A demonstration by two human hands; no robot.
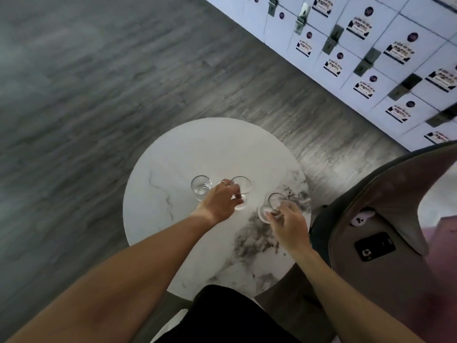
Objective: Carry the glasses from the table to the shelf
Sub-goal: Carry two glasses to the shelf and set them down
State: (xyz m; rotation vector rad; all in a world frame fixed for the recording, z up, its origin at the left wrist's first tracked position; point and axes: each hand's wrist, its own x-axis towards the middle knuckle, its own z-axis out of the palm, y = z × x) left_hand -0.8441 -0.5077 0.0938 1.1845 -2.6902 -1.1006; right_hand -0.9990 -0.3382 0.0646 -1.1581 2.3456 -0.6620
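Three clear drinking glasses are on or just over a round white marble table (178, 154). The left glass (200, 187) stands upright by itself, untouched. My left hand (220, 203), a ring on one finger, has its fingers closed around the middle glass (242, 189). My right hand (288, 222) grips the right glass (272, 205), which is tilted toward the left. Whether the held glasses are lifted off the tabletop I cannot tell.
A dark padded chair (385, 194) stands right of the table, with a black phone (374, 246) and a small white charm (361, 217) on its seat. White lockers with stickers (371, 50) line the far right. Grey wood-look floor (99, 95) surrounds the table.
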